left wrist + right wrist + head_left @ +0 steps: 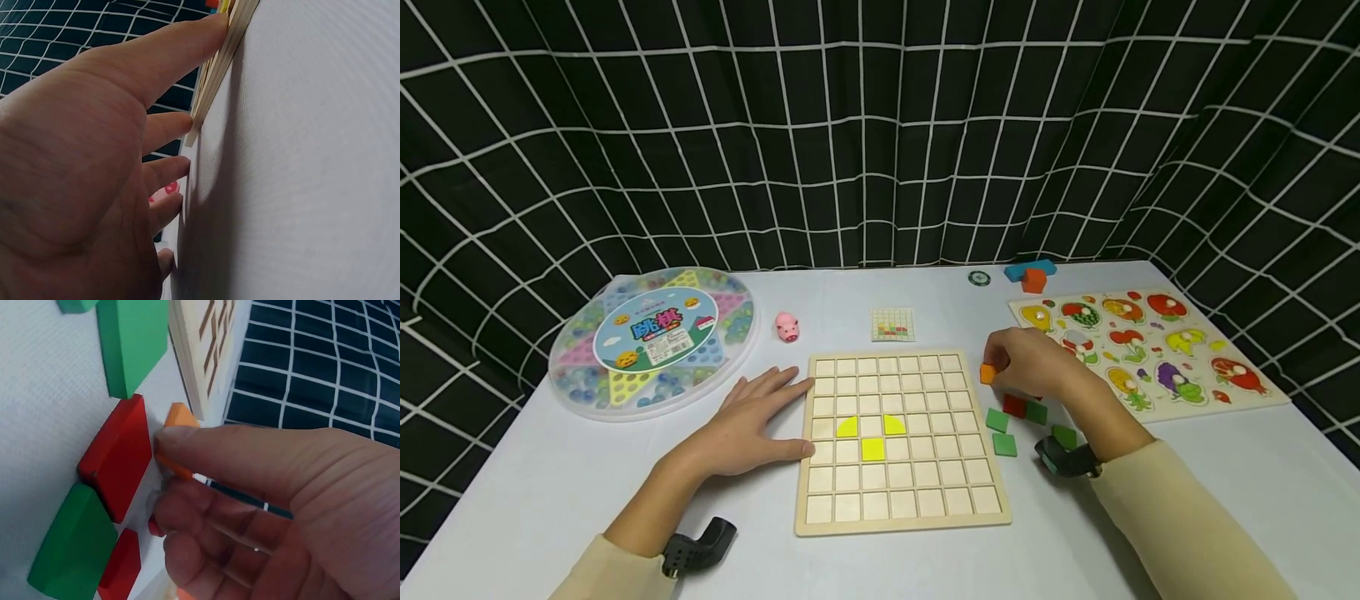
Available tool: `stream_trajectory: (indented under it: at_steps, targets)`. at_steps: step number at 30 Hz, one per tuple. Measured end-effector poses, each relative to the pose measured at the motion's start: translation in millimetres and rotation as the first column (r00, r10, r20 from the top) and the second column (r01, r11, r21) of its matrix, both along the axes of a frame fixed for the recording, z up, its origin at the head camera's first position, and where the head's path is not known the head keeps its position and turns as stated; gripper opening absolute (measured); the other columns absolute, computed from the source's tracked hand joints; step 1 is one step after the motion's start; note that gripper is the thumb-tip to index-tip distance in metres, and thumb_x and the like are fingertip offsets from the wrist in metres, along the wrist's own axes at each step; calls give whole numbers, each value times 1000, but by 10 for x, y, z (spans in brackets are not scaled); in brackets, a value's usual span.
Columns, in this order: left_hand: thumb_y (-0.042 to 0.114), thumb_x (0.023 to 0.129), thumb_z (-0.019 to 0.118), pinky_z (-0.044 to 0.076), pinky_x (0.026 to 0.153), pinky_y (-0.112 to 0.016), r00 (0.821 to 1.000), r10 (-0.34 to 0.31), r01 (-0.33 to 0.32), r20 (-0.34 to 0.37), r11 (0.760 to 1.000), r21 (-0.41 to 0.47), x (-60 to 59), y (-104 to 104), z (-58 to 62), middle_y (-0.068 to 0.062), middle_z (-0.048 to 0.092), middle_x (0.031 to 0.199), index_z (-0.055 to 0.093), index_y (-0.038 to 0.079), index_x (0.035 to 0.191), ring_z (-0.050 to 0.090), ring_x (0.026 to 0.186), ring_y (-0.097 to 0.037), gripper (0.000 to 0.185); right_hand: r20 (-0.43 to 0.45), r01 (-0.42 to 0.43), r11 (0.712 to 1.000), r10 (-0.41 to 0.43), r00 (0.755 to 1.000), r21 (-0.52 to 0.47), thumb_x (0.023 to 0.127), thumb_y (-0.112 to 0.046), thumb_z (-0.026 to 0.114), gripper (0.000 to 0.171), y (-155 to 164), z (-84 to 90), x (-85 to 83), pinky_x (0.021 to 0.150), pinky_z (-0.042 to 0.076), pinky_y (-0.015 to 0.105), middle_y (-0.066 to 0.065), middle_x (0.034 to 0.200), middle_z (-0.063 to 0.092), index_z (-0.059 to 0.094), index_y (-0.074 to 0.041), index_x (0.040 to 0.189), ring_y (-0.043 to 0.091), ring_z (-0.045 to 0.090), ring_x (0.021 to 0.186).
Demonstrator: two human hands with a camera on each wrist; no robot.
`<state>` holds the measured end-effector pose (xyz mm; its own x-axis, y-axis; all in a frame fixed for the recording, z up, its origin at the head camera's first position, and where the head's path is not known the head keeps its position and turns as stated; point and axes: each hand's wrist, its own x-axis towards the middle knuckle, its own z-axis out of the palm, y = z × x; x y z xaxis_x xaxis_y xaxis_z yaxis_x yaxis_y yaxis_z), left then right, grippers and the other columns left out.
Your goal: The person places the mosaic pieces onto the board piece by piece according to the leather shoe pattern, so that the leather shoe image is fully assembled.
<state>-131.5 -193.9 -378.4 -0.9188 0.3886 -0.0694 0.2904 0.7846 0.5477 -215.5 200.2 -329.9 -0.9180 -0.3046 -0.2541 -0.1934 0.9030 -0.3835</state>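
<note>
A wooden grid board (904, 527) lies mid-table with two yellow quarter-round tiles (847, 427) and a yellow square tile (872, 450) in its cells. My left hand (737, 427) rests at the board's left edge, fingers spread, thumb and index fingertip touching the rim. Beyond the board's right edge, my right hand (1032, 360) pinches an orange tile (178, 415) between thumb and fingers. Close under that hand lie a red tile (122, 456) and several green tiles (1004, 445). Another red piece (122, 565) shows low in the right wrist view, partly hidden by a green tile.
A small printed pattern card (892, 325) lies behind the board, with a pink pig figure (787, 327) to its left. A round Chinese checkers box (655, 342) stands at left. A fruit puzzle board (1195, 400), orange block (1034, 281), blue block (1017, 272) and dark round chip (979, 278) occupy the right.
</note>
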Motion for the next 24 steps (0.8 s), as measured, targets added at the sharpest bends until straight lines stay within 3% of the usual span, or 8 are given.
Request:
stream_trajectory:
  at_steps: [6, 14, 20, 24]
  targets:
    - [56, 84, 78, 3, 127, -66, 1000, -4, 4, 0, 1000, 3, 0, -5, -3, -13, 33, 168, 46, 20, 158, 19, 158, -43, 88, -20, 4, 989, -7, 1000, -147, 88, -9, 79, 12, 13, 57, 10, 66, 47, 30, 7, 88, 64, 69, -7, 95, 22, 55, 81]
    - [55, 84, 78, 3, 127, -66, 1000, 1, -1, 2, 1000, 2, 9, -17, 9, -13, 33, 168, 46, 20, 158, 19, 158, -43, 87, -74, -67, 945, 46, 996, -319, 94, -7, 71, 20, -287, 184, 96, 61, 50, 30, 9, 88, 66, 75, -5, 113, 21, 59, 69]
    - [56, 84, 78, 2, 127, -66, 1000, -4, 4, 0, 1000, 7, 1, 0, 4, -13, 33, 168, 46, 20, 158, 19, 158, -43, 87, -84, -141, 916, 118, 989, -375, 94, -6, 71, 17, -609, 229, 195, 67, 52, 30, 5, 87, 71, 77, -5, 110, 19, 60, 75]
    - [55, 84, 78, 3, 126, -67, 1000, -4, 4, -11, 1000, -1, -7, 6, -10, -14, 34, 168, 46, 20, 157, 20, 158, -43, 87, -47, -180, 889, 177, 983, -420, 94, -5, 71, 15, -845, 231, 252, 71, 54, 29, 2, 91, 75, 78, -6, 107, 17, 62, 79]
